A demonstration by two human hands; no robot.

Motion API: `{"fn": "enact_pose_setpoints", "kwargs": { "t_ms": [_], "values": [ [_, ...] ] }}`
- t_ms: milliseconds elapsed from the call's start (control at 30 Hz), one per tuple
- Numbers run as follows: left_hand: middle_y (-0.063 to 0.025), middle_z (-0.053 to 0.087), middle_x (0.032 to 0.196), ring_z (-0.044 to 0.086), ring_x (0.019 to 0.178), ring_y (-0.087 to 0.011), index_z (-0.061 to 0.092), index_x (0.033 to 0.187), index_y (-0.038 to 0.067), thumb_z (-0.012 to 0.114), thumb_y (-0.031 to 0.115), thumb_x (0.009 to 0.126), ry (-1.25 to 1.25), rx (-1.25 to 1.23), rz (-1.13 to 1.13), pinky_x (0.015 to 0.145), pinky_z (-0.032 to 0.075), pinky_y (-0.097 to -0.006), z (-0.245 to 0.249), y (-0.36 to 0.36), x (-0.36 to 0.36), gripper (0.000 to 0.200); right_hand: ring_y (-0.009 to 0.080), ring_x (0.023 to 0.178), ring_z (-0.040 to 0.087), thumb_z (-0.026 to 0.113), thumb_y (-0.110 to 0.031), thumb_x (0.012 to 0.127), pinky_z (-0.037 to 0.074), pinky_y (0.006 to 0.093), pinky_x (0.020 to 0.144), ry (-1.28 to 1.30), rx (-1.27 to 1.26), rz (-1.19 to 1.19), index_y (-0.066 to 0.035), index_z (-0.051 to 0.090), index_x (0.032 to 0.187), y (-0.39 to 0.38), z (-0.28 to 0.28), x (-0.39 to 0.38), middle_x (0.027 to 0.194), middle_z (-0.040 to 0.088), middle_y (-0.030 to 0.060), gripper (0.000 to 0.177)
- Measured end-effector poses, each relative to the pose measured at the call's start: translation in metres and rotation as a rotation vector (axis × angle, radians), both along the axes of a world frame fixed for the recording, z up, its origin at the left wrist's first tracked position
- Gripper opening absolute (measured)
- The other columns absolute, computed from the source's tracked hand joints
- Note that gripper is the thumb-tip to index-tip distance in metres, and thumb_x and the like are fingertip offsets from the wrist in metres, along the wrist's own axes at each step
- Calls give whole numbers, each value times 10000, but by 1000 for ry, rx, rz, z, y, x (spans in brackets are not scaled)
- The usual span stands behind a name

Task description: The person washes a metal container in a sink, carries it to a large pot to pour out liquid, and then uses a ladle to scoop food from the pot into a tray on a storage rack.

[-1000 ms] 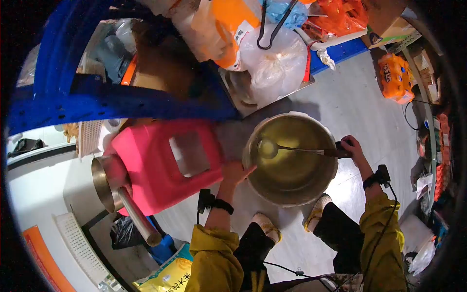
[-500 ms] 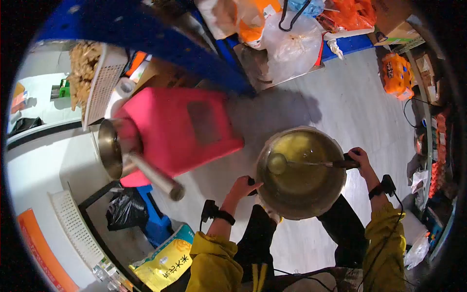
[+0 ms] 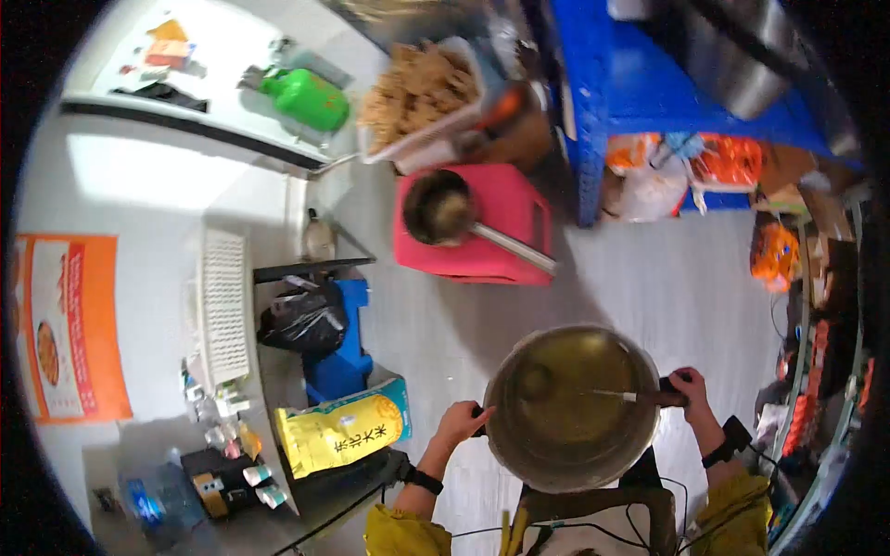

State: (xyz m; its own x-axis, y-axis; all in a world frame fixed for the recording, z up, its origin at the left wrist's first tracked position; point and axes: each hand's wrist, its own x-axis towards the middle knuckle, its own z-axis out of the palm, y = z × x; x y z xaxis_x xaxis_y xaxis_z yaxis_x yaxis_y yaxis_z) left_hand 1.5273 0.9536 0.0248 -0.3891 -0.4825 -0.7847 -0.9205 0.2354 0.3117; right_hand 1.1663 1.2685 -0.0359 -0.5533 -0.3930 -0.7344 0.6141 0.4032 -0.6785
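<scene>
A large metal pot (image 3: 501, 454) of yellowish liquid is held level between my hands in front of my body. My left hand (image 3: 461, 420) is closed round the black handle on the pot's left side. My right hand (image 3: 688, 385) grips the opposite handle, close to the dark grip of a ladle (image 3: 616, 396). This ladle lies across the pot, its bowl down in the liquid. Beyond the pot, a small saucepan (image 3: 428, 227) with a long metal handle rests on a pink stool (image 3: 528, 218).
A crate of brown, knobbly pieces (image 3: 422, 93) stands behind the stool. Blue shelving (image 3: 586, 111) rises at the upper right. To the left are a yellow rice bag (image 3: 343, 435), a black plastic bag (image 3: 306, 317) and a white basket (image 3: 225, 306). Cluttered shelves (image 3: 834, 269) line the right side.
My view has swung, bringing more of the left wall and crate into sight. The pink stool and saucepan appear farther off, the pot lower in the picture. Both hands stay on the pot.
</scene>
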Motion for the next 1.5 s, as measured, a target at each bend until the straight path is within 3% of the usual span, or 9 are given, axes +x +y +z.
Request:
{"fn": "enact_pose_setpoints", "kwargs": {
  "t_ms": [267,467,700,800,1067,1133,1200,1367,1500],
  "values": [
    [-188,602,667,586,666,-356,643,693,20,428,611,790,-43,-296,-22,612,454,-434,188,-57,93,637,188,643,579,647,-181,771,502,338,532,-165,-130,118,-34,540,894,-107,157,59,766,566,63,220],
    [-186,613,701,596,700,-360,654,702,30,383,607,810,-72,-543,-45,627,467,-442,295,-130,155,646,224,655,610,597,-101,789,539,358,588,-258,-253,169,26,536,941,-216,292,98,801,599,120,207],
    [-196,590,626,586,636,-376,634,612,13,375,595,816,6,-731,-36,602,473,-447,396,-247,179,669,163,559,566,530,-184,778,423,271,439,-165,-387,396,-34,602,900,-332,373,127,750,609,72,207],
    [-206,579,608,581,625,-378,624,603,0,389,603,803,46,-757,-5,592,464,-448,414,-306,185,678,156,616,579,498,-186,798,446,281,479,-54,-386,421,-31,605,916,-383,385,134,747,610,53,223],
    [-234,561,609,577,639,-390,609,618,-30,403,605,794,149,-829,-4,600,449,-459,484,-464,168,690,228,774,620,405,-7,720,518,336,605,-31,-605,421,39,521,1059,-520,451,131,942,612,143,361],
    [-237,541,585,563,604,-389,594,624,-45,415,589,799,180,-825,3,574,436,-450,496,-502,166,681,242,823,599,451,-23,713,511,334,677,-186,-746,410,7,487,1107,-556,438,109,964,589,132,396],
    [-239,508,543,537,541,-385,573,636,-66,446,551,808,209,-796,15,534,417,-429,507,-542,164,653,239,853,570,481,-66,732,506,360,643,-42,-689,156,-28,482,1103,-594,444,113,1002,564,103,373],
    [-254,565,639,575,659,-389,592,631,-69,361,681,774,146,-678,-2,628,452,-438,522,-652,157,797,226,879,555,495,-100,730,497,406,628,-54,-622,277,-53,490,1073,-695,464,95,1011,547,65,347],
    [-267,568,636,571,623,-396,584,657,-90,329,659,809,223,-656,-47,635,452,-446,503,-751,161,807,224,874,586,439,-70,711,515,407,683,1,-807,309,-49,485,1104,-786,473,107,1036,559,75,396]
  ]
}}
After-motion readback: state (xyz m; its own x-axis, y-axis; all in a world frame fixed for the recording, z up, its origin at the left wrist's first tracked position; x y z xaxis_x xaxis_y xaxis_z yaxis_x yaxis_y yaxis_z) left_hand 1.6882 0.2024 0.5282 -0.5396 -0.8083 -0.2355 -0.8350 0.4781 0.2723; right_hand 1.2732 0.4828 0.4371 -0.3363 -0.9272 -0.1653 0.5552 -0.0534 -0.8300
